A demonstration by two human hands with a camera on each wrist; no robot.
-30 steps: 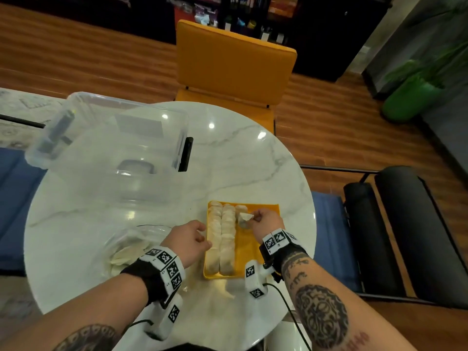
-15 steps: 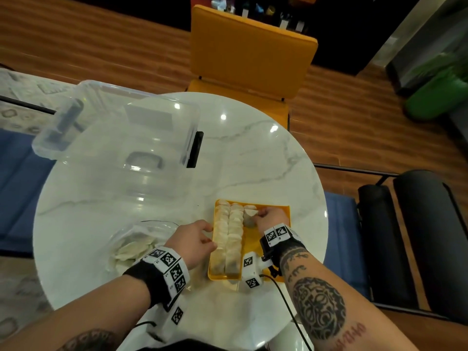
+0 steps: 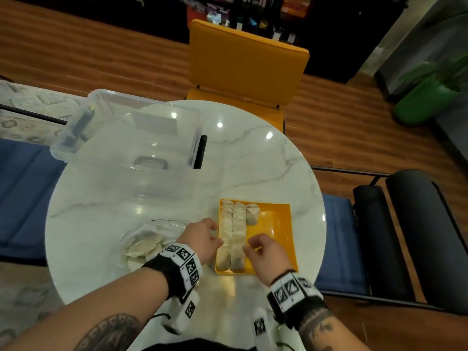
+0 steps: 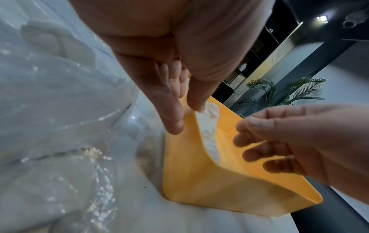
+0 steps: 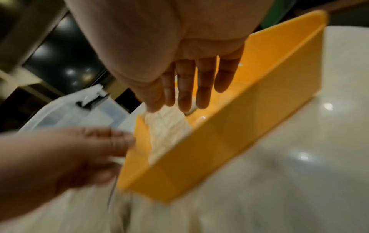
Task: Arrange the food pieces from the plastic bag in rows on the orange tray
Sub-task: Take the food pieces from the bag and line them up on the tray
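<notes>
Step in hand: between placements. Two full rows and the start of a third lie on the tray [image 3: 276,224].

Left hand [image 3: 202,239]: thumb and fingers pinch the tray's left rim, holding it steady on the table [image 3: 253,160].

Right hand [image 3: 263,247]: empty, fingers loosely extended, held over the tray's near end beside the second row.

The hands are close together but not touching.

Pieces [image 3: 238,231]: the two full rows lie between the hands; the third-row pieces lie ahead of the right fingertips.

Bag [image 3: 144,244]: just left of the left wrist, with pieces still inside.

Next move, as judged: the right hand takes a piece from the bag and sets it behind the third-row pieces.
</notes>
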